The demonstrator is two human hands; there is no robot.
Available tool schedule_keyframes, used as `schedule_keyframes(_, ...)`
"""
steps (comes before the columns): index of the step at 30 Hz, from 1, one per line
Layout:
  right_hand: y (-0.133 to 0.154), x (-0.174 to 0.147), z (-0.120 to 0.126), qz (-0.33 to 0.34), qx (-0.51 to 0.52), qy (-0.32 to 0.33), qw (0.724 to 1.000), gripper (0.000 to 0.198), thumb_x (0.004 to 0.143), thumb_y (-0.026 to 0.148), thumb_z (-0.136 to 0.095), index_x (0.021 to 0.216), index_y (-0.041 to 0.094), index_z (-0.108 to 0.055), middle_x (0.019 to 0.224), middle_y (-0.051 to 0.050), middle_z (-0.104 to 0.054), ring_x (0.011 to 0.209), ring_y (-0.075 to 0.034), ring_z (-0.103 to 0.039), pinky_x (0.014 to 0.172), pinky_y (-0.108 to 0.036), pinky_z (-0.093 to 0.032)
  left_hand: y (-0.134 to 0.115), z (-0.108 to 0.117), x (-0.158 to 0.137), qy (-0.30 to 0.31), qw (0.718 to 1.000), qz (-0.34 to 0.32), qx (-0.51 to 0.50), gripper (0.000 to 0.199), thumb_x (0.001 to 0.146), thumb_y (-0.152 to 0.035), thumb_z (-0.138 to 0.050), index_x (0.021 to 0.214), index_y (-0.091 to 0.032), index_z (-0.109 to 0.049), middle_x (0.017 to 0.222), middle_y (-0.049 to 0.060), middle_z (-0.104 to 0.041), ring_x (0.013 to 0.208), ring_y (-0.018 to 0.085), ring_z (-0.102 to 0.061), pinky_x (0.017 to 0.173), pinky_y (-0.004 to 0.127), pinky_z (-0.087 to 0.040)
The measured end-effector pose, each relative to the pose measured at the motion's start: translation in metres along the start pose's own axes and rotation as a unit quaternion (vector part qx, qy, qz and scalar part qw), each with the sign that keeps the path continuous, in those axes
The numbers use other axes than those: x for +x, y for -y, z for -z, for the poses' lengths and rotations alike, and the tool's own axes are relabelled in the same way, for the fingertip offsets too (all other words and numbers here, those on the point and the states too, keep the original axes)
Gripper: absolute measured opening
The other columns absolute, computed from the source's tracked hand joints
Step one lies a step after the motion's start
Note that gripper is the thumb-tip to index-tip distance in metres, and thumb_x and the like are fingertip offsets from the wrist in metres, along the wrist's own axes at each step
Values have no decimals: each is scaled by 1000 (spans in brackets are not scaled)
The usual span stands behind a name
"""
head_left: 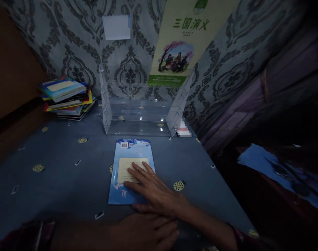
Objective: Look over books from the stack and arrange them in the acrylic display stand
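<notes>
A blue book (pixel 134 150) lies on the cloth-covered table, its barcode edge pointing away from me. It has a cream text panel in the middle. My right hand (pixel 150 186) rests flat on the book's lower right part, fingers spread and holding nothing. Close to the near edge of the table, my left hand (pixel 145 230) lies just below the book with its fingers pointing right. Those fingers look loosely bent in the dim light, and I see nothing in them. Beyond the book stands a clear acrylic rack (pixel 138 129) with stepped shelves.
A stack of books (pixel 67 99) sits at the back left of the table (pixel 69 188). A green and cream poster (pixel 179 45) and a white card (pixel 117 28) are against the patterned wall. A small blurred item (pixel 184 129) stands beside the rack. A purple curtain (pixel 242 108) hangs right.
</notes>
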State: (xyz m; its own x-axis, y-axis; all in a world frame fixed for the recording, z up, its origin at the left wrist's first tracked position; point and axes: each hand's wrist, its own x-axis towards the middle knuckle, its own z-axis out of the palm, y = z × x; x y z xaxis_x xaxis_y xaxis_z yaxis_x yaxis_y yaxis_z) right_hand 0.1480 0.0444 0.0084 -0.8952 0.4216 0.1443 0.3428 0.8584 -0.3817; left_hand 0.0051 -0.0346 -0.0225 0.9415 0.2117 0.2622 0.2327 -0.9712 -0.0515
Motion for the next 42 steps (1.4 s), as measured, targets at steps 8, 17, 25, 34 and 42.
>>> schedule_keyframes(8,-23,16,-3,20,-6,-15,1000,48,94,40,-65,138,23,-59,154,-14,-45,152,-34,-25,122,-62,-18,-1,-14,-1,-34,999,3,-6,40,106,-26,-33,131,-13,-62,141,9,-59,130,21,-56,106,31,-48)
schedule_keyframes(17,-67,13,9,-50,97,-108,988,45,103,35,-45,147,27,-48,153,-9,-48,146,-22,-39,122,-52,-28,52,53,-4,-25,945,149,-290,32,105,-28,-40,131,-21,-57,123,5,-69,111,16,-66,98,30,-53)
schedule_keyframes(25,-147,29,9,-145,183,-251,939,45,101,27,-37,144,21,-49,132,-11,-67,125,-22,-62,110,-47,-45,204,19,8,-74,933,324,-138,37,90,-9,-43,121,-15,-63,126,10,-67,120,24,-60,106,44,-48)
schedule_keyframes(34,-148,28,5,-153,203,-257,933,44,97,26,-43,138,21,-53,126,-9,-71,123,-22,-63,108,-45,-47,180,-1,-7,-26,963,254,-80,46,90,-7,-46,133,-18,-61,145,12,-55,138,25,-48,115,52,-37)
schedule_keyframes(42,-142,29,6,-154,179,-256,937,45,93,28,-50,137,18,-55,127,-11,-70,120,-24,-65,107,-47,-47,115,17,-21,14,977,134,-166,50,90,-4,-45,132,-24,-61,146,5,-55,141,21,-45,120,49,-31)
